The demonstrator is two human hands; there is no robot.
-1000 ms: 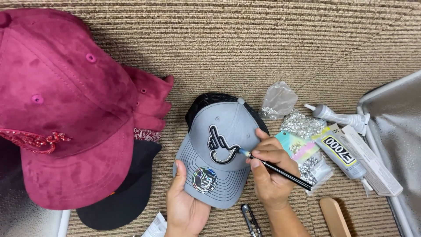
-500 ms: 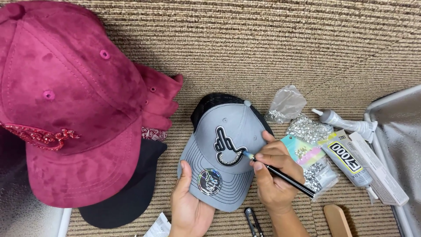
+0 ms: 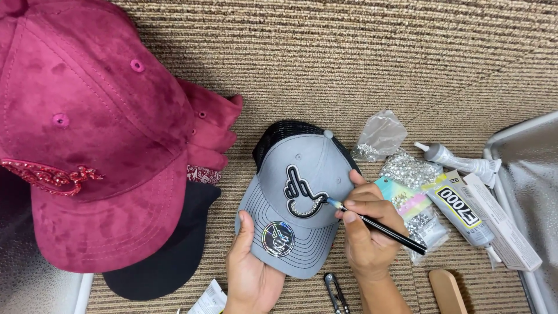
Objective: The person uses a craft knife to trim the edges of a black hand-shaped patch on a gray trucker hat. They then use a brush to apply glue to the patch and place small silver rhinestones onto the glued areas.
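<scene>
**Grey cap under the pen tip**

Grey fabric fills the middle of the view: a grey cap (image 3: 302, 192) with a black mesh back lies on a ribbed tan carpet (image 3: 349, 64), crown away from the person and brim toward them. The left hand (image 3: 251, 273) comes up from below, thumb on top of the brim beside a round shiny sticker (image 3: 277, 238) and fingers tucked out of sight beneath, so it pinches the brim's near edge.

The right hand (image 3: 366, 232) has its fingers closed around a slim black pen-like tool (image 3: 378, 225). The tool's long axis runs from lower right, past the hand, up and left to a pale tip that touches the right edge of the black-and-white emblem (image 3: 301, 192) on the cap's front panel. The emblem lies just left of the right fingers and well above the left hand, so the right hand is the nearer one.

Right of that hand are a clear bag of small rhinestones (image 3: 410, 170), a second small bag (image 3: 381, 135), a glue tube (image 3: 465, 218) and a long box (image 3: 503, 224). A small black clipper (image 3: 336, 291) lies between the wrists. At left, a large maroon velvet cap (image 3: 99, 134) overlaps a black cap (image 3: 168, 256).
</scene>
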